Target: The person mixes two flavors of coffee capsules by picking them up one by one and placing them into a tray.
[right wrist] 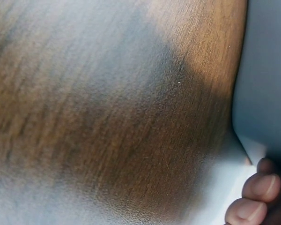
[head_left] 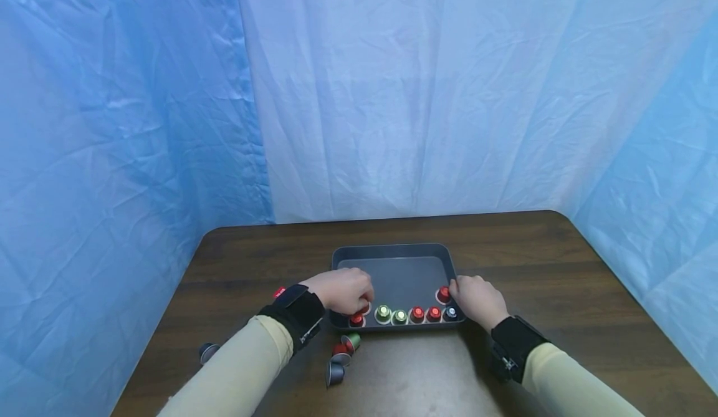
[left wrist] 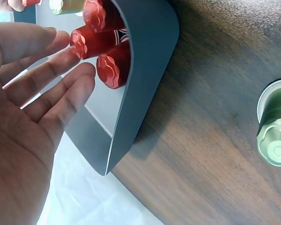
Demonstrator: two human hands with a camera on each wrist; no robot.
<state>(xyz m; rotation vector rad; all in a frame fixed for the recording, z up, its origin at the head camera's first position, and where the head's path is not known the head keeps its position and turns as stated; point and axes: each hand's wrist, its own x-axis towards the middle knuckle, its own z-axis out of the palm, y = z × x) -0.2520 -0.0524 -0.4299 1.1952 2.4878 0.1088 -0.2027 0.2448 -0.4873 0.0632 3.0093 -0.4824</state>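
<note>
My left hand (head_left: 344,289) reaches over the left front corner of a dark grey baking tray (head_left: 392,250). In the left wrist view its fingers are loosely extended, fingertips right at a red coffee capsule (left wrist: 86,43). Two more red capsules (left wrist: 113,69) stand close around it. My right hand (head_left: 479,298) grips the tray's right rim, fingers curled by the outer wall in the right wrist view; the thumb is hidden there. Just inside that rim stands another red capsule (head_left: 444,294). Green capsules (head_left: 383,314), red capsules (head_left: 417,314) and a dark capsule (head_left: 451,313) line the front edge.
On the wooden table (head_left: 527,249) in front of the tray lie a green capsule (head_left: 351,341), a red capsule (head_left: 341,353) and a dark capsule (head_left: 335,373). Another dark capsule (head_left: 207,352) is beside my left forearm. Blue-white curtains (head_left: 415,93) hang behind and beside the table.
</note>
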